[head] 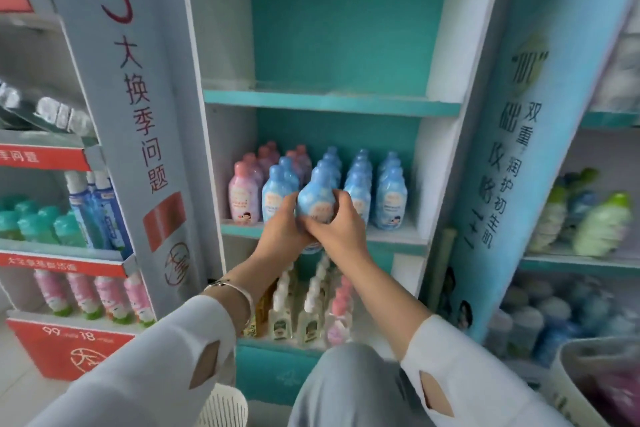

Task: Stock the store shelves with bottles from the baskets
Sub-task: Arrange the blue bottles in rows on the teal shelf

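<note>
As the left hand [282,229] and right hand [341,229] clasp a blue bottle [317,198], they cover most of its label.

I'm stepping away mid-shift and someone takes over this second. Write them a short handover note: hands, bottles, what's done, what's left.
Left hand and right hand: both have a grip on one blue bottle, held upright at the front of the middle shelf.
Done: rows of blue bottles and pink bottles already stand on that shelf.
Baskets: white basket by the knees, contents not visible; second basket at the right, with pinkish items inside.
Left: set this bottle down, then probably go on stocking from the baskets.
</note>
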